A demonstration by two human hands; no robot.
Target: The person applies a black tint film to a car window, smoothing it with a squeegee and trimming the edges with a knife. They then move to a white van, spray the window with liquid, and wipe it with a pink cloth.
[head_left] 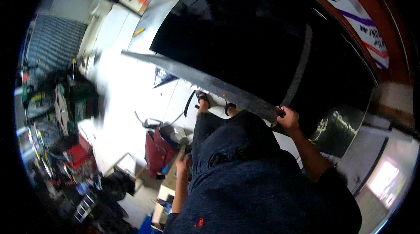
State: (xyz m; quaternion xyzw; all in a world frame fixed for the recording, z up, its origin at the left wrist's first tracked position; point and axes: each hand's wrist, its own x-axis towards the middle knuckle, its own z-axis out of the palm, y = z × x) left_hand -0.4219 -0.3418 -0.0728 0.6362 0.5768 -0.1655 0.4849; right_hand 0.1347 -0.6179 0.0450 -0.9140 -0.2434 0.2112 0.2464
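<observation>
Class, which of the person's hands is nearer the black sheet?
Right. The right hand is at the near edge of the black sheet; the left hand is down to the left, apart from it.

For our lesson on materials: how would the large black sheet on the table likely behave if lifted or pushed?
The black sheet may be slippery, since its surface looks glossy. Wavy reflections near its lower right corner suggest it could be thin and floppy, perhaps sagging if lifted by one edge. Lying broad and flat, it seems unlikely to tip when pushed.

White tiled floor (122, 89), glaring; grey ribbed panel (54, 41) at left; bright light patch (386, 181) lower right.
</observation>
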